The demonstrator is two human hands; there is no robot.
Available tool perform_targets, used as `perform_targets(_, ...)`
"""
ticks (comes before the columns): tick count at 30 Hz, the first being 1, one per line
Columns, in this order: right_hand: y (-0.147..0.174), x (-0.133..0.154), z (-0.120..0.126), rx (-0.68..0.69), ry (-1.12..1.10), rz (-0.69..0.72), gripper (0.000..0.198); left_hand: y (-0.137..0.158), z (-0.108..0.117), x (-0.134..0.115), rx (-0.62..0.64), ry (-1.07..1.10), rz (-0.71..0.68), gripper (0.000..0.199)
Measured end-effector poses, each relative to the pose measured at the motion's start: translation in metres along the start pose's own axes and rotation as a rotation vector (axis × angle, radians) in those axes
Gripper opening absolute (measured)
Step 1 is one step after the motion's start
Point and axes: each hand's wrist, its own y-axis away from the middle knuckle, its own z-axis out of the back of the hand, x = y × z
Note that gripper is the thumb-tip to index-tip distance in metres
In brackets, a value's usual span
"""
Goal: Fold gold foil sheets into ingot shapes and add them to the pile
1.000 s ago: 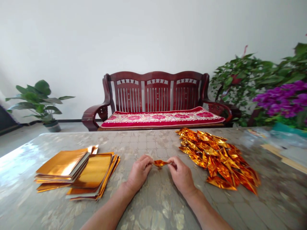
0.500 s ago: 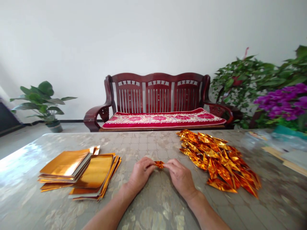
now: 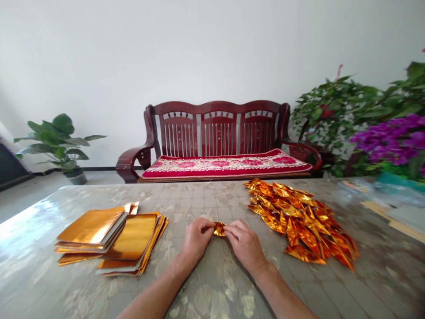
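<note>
The table (image 3: pixel 212 283) is spread beneath both hands, with a heap of folded gold pieces (image 3: pixel 302 223) lying to the right of them and stacks of flat gold sheets (image 3: pixel 113 239) to the left. Between the hands, a small crumpled gold foil piece (image 3: pixel 219 228) is held just above the table, its long axis running left to right. It is pinched at one end by the left hand (image 3: pixel 196 239) and at the other by the right hand (image 3: pixel 245 246); both are equally near.
</note>
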Motion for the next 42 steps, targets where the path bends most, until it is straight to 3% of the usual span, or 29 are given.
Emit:
perform_targets(12,-0.004,-0.002,-0.005,-0.049,-0.137,-0.107,0.024,0.003,-0.004,0.004,0.017,0.118,0.114,0.02)
perform_targets(24,-0.004,-0.003,-0.009,-0.093,-0.28,-0.222,0.022,0.003,-0.006,0.004,0.016,0.178,0.129,0.02)
perform_targets(34,-0.003,-0.002,-0.008,-0.104,-0.321,-0.25,0.02,0.004,-0.01,0.004,0.033,0.228,0.191,0.014)
perform_targets(42,-0.003,0.001,-0.01,-0.096,-0.277,-0.191,0.022,0.006,-0.009,-0.001,0.057,0.238,0.183,0.01)
